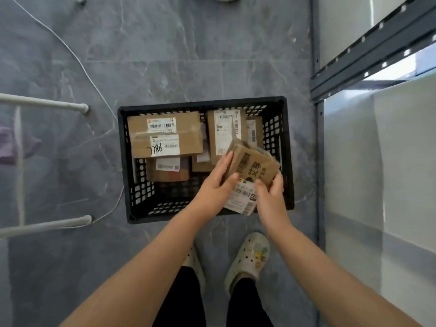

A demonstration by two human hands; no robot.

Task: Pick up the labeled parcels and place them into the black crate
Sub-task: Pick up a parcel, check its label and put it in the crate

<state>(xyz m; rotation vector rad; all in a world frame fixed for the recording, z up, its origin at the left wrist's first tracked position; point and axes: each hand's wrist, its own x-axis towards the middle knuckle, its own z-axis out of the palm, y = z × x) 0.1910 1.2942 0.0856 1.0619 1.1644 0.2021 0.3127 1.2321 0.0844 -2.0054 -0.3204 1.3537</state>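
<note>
Arms outstretched, left hand [218, 185] and right hand [271, 195] grip 1 tilted parcel [254, 165] over the black crate [122, 161], fingers seemingly curled.

Brown parcels [165, 135], black crate [200, 101], grey floor [165, 55].
The black crate is lattice-walled; inside it, brown parcels bear white labels [165, 145] with black barcodes [162, 126]. Around it, the floor is grey, veined pale.
</note>
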